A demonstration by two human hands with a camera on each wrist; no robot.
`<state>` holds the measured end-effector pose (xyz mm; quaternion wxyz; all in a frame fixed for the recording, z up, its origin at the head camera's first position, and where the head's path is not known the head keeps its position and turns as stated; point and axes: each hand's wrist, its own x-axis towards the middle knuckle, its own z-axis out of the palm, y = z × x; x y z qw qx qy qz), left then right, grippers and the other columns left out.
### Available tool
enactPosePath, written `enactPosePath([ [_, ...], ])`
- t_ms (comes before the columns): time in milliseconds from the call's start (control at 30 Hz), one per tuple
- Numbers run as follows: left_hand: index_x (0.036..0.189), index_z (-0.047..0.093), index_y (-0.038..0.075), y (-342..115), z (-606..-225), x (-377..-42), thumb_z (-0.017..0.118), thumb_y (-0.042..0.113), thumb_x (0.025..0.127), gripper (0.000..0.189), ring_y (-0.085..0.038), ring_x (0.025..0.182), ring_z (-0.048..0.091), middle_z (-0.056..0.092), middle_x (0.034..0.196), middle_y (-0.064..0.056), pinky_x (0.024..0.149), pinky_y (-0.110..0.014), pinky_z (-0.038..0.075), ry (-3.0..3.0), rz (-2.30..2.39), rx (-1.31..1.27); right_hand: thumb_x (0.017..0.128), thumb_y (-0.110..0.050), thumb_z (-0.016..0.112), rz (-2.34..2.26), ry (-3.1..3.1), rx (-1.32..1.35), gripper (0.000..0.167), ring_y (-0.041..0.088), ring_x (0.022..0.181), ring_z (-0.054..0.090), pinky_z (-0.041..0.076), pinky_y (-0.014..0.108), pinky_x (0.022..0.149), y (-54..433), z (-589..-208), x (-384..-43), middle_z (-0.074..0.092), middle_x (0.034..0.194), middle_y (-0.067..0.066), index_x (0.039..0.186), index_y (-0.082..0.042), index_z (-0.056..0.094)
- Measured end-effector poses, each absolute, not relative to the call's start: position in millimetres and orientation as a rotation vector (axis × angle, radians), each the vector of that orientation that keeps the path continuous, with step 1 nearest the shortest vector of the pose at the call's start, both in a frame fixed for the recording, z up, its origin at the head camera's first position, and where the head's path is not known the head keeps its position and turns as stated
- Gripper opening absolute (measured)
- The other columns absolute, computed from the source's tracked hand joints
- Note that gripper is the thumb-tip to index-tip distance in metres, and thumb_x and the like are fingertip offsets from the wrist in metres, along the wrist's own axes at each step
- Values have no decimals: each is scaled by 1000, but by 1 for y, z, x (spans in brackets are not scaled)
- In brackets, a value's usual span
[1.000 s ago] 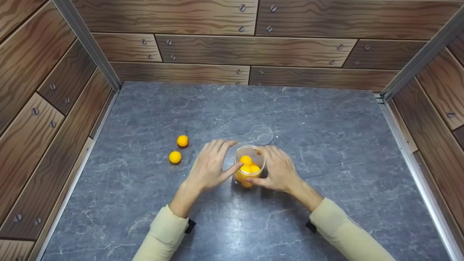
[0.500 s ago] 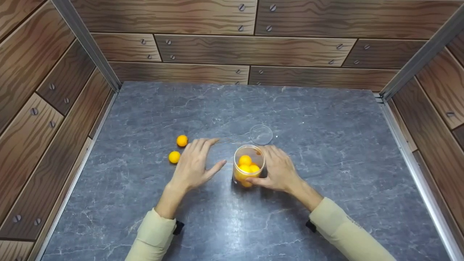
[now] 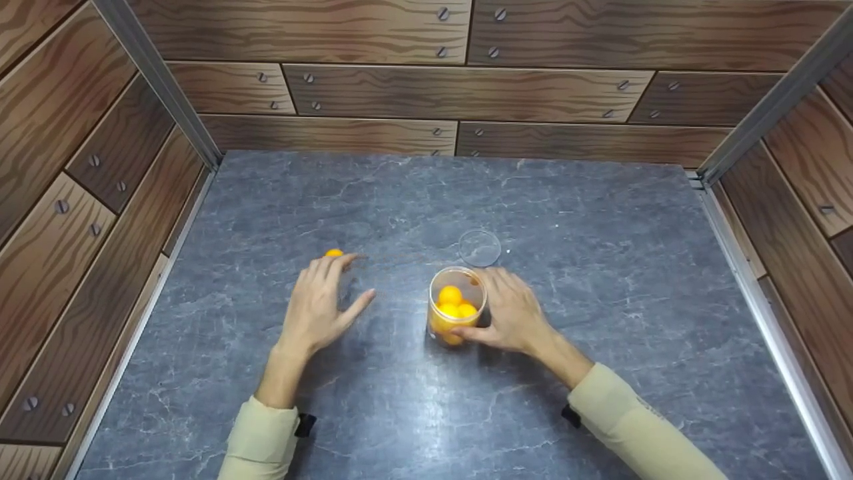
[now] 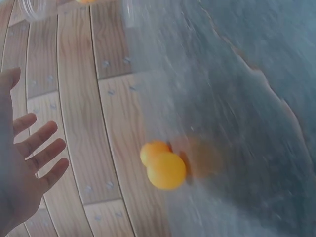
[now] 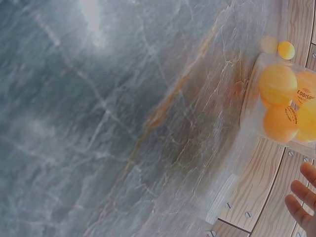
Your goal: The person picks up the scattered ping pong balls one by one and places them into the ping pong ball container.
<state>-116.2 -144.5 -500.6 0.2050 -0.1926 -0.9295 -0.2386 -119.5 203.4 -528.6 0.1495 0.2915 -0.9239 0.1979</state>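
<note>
My left hand is over the left part of the table, fingers extended and thumb spread, with nothing in its grasp. It overlaps the loose orange ping-pong balls; one ball peeks out past the fingers and the other is hidden in the head view. The left wrist view shows both, a nearer ball overlapping a farther ball, apart from the fingers. My right hand holds a clear, open-topped plastic jar from its right side, thumb across the front. Several printed orange ping-pong balls lie inside it.
A clear round lid lies flat just behind the jar. The dark marbled table is bounded by wood-patterned walls at the back and sides, with metal rails along the side edges.
My left hand has moved left from beside the jar's rim to over the loose balls, covering one and most of the other. My right hand and the jar have stayed put.
</note>
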Motion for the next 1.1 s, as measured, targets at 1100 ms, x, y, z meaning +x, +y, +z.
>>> enactPosePath([
  [1100,152,50,5,-199,-533,-107,73,57,94,81,-40,133,55,61,143,-19,107,-58,45,-2787,-728,-153,83,-92,51,560,-2621,844,105,28,114,67,57,47,100,203,-529,-119,70,126,11,139,-4,58],
])
